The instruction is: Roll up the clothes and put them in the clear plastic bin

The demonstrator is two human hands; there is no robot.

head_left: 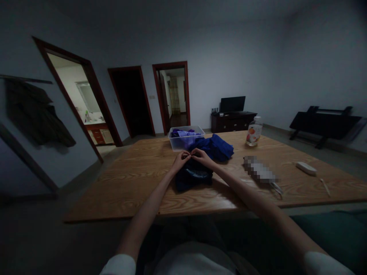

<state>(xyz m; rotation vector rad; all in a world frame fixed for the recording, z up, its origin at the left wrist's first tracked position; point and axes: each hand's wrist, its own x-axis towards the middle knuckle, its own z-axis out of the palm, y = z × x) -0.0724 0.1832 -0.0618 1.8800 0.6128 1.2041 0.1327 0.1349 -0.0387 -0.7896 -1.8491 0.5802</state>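
A dark navy fabric piece with a light printed patch lies on the wooden table in front of me; it may be a garment or a bag, its kind is unclear. At its far edge my left hand is closed, thumb and fingers pinched on the fabric. My right hand pinches the same edge, its fingertips almost meeting the left ones. What lies between the fingertips is too small to make out. Just beyond my right hand is a bundled bright blue cloth. Behind my hands stands a clear plastic bin with purple cloth inside.
On the right of the table stand a clear bottle with a fruit label, a blurred-out item with a strap, a white case and a thin white stick. The table's near edge runs below my forearms.
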